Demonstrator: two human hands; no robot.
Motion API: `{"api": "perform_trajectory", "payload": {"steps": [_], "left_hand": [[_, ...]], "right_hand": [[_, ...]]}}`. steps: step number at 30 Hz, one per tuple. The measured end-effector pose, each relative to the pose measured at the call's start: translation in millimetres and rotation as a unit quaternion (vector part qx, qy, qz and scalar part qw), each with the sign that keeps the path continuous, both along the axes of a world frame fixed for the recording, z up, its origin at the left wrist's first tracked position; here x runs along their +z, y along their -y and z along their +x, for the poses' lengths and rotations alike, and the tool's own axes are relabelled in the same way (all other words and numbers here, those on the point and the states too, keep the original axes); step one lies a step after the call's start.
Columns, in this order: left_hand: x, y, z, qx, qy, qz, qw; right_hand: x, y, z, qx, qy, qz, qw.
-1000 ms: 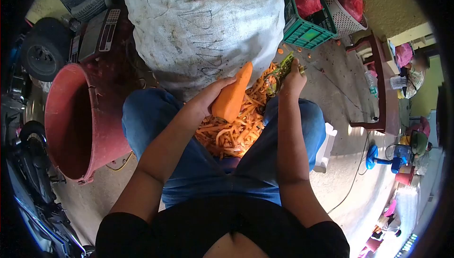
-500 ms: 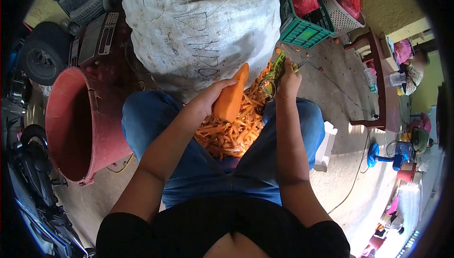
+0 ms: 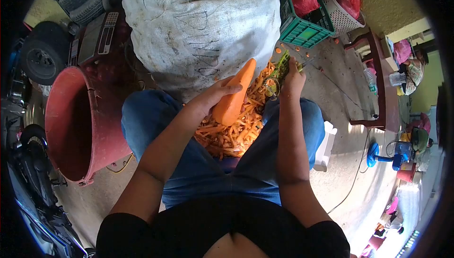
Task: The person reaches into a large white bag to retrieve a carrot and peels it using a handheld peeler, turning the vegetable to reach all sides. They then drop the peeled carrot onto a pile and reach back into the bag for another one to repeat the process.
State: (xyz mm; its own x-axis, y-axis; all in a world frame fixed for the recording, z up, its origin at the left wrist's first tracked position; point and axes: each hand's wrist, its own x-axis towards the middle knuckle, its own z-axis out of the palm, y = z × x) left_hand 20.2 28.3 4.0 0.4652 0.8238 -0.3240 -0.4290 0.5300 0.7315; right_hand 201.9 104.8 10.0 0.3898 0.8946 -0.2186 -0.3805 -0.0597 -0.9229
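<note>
Head view: the left hand (image 3: pixel 215 98) has its fingers wrapped around a carrot (image 3: pixel 235 94). The right hand (image 3: pixel 293 78) clenches a green peeler (image 3: pixel 282 66) above peelings (image 3: pixel 231 135) on the concrete floor (image 3: pixel 340 116), by a white sack (image 3: pixel 198 26) and a red tub (image 3: pixel 94 130).

Carrot (image 3: pixel 234 99) was above the peelings (image 3: pixel 231 135), which lay on the floor (image 3: pixel 340 97) between the person's legs (image 3: pixel 146 116); peeler (image 3: pixel 282 67) just right of it. Sack (image 3: pixel 198 26) stood beyond. Tub (image 3: pixel 71 120) sat left; crate (image 3: pixel 302 31) and basket (image 3: pixel 345 14) far right.

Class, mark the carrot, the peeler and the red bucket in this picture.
carrot (image 3: pixel 234 94): head view, middle of its orange body.
peeler (image 3: pixel 283 65): head view, green upper part.
red bucket (image 3: pixel 109 125): head view, outer side wall.
</note>
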Motion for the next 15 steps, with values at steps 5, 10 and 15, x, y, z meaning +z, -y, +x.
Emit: {"api": "perform_trajectory", "payload": {"steps": [5,10,15], "left_hand": [[3.4,-3.1,-4.5,0.004,-0.114,0.128,0.985],[2.3,-4.6,-5.6,0.050,-0.137,0.161,0.976],[-5.7,-10.6,-10.4,0.048,-0.242,0.230,0.941]], "right_hand": [[-0.2,3.0,3.8,0.177,0.421,0.080,0.886],[7.1,16.2,-12.4,0.241,0.565,0.124,0.779],[8.4,21.4,-15.5,0.280,0.538,0.153,0.781]]}}
